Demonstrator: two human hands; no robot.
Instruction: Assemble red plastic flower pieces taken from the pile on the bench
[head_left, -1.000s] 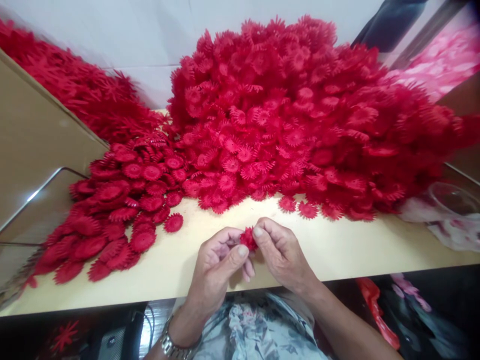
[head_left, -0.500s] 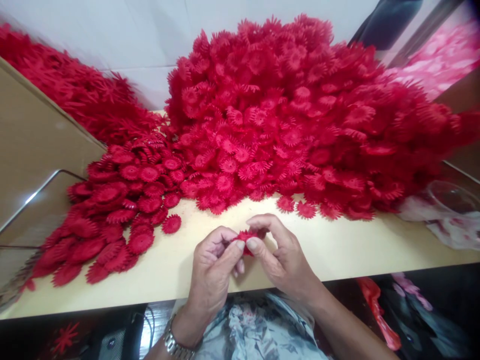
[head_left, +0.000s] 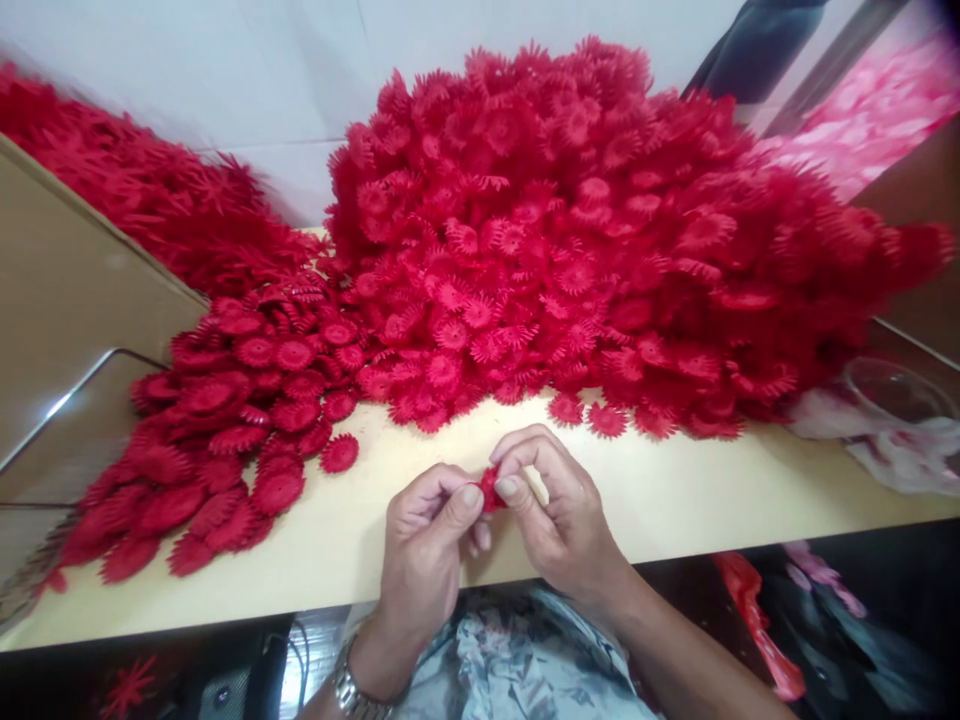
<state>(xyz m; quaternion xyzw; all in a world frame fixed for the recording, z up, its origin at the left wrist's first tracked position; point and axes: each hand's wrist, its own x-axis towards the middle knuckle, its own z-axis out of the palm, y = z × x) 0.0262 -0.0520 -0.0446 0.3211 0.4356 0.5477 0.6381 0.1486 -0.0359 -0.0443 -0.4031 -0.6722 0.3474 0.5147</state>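
Between my two hands, just above the front of the table, is a small red fabric flower piece [head_left: 491, 490] with a fringed edge. My left hand [head_left: 429, 530] pinches its left side between thumb and fingers. On the other side my right hand [head_left: 559, 505] grips it with thumb and forefinger. The fingers cover much of the piece. Behind my hands rises a large heap of fringed red flower pieces [head_left: 510, 240]. To the left lies a smaller pile of flat red flower discs [head_left: 225, 430], with one disc [head_left: 339, 453] apart at its edge.
A cardboard panel [head_left: 82, 250] stands at the left, with red star-shaped petals [head_left: 135, 180] behind it. At the right end of the table [head_left: 697, 500] lie a clear plastic cup [head_left: 900, 390] and a crumpled plastic bag [head_left: 904, 460]. Pink petals [head_left: 877, 110] fill the far right corner.
My right thumb and fingers have shifted slightly on the flower piece, which now looks more folded together. Both hands stay in nearly the same place; the view has moved a little.
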